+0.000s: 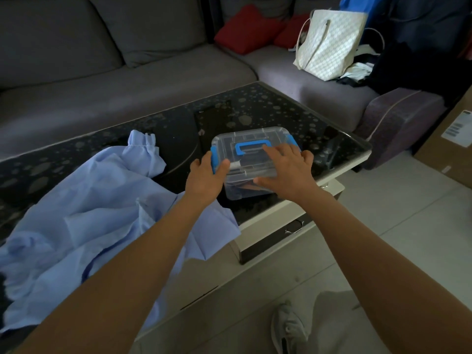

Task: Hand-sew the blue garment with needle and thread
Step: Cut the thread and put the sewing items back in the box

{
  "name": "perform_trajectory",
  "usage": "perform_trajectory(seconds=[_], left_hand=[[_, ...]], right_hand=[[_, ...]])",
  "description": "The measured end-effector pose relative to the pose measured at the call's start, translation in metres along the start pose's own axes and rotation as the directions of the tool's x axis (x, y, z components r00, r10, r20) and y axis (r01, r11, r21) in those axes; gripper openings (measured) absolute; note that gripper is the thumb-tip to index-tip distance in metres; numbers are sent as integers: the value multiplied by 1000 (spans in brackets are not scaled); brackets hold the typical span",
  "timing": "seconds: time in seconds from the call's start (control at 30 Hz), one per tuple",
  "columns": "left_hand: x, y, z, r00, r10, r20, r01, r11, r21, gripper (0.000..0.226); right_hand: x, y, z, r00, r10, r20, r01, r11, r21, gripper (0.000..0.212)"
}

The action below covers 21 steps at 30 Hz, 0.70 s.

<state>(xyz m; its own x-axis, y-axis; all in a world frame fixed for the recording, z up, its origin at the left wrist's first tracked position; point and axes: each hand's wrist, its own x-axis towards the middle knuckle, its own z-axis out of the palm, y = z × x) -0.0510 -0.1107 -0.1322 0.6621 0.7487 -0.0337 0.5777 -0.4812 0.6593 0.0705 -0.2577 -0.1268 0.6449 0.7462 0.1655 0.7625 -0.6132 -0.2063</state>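
Clear plastic box (255, 137), crumpled blue garment (89, 213)

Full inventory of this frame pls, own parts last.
plastic box: 1, clear, blue handle and latches, on table
blue garment: 1, light blue, over table's left side
table: 1, black speckled, centre
sofa: 1, grey, behind table
cushions: 2, red, sofa corner
tote bag: 1, white patterned, on sofa
cardboard box: 1, brown, far right
shoe: 1, grey, bottom edge
left grip: 1, holds box's left end
right grip: 1, on box lid and front
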Motion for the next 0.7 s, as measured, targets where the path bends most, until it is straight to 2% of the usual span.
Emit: perform_trajectory(seconds=[0.03,0.1,0.17,0.23,0.27,0.33,0.4,0.47,0.53,0.6,0.63,0.67,0.7], left_hand=[[-5,-5,-6,1000,-9,3,9,1000,5,66],[-14,-14,-17,997,26,-74,-25,1000,15,62],[-27,-28,-39,975,103,-199,-90,993,74,45],[-39,-43,-64,944,164,-286,-123,980,156,28],[-43,-51,-76,932,180,-314,-117,971,211,24],[-56,-71,-103,930,175,-324,-57,938,342,25],[-73,-93,-127,962,20,-273,113,879,464,44],[-92,-117,-147,963,-243,-120,270,817,510,79],[-113,-138,-160,908,-415,63,317,777,544,105],[-131,-161,-162,856,-490,168,306,740,598,115],[-136,-170,-160,834,-521,182,326,732,599,120],[-138,-181,-155,846,-504,174,321,742,589,123],[-137,-187,-148,867,-478,138,317,745,587,123]], right_hand=[[0,-7,3,998,-45,-36,47,998,48,85],[-3,-26,6,966,-218,-139,238,961,145,86],[-6,-59,8,893,-422,-158,449,856,255,83],[-14,-91,13,860,-509,-40,479,776,411,89],[-17,-104,17,851,-522,62,442,774,453,99],[-23,-124,30,796,-518,312,372,827,422,122],[-25,-143,44,714,-513,476,357,852,384,136],[-24,-160,60,678,-506,533,356,861,364,145],[-17,-181,78,707,-459,539,327,887,326,150],[-11,-204,94,768,-357,532,242,931,275,153],[-9,-213,103,780,-325,535,236,944,230,146],[-6,-221,109,767,-342,543,278,940,201,123],[-5,-226,108,737,-377,561,310,926,215,85]])
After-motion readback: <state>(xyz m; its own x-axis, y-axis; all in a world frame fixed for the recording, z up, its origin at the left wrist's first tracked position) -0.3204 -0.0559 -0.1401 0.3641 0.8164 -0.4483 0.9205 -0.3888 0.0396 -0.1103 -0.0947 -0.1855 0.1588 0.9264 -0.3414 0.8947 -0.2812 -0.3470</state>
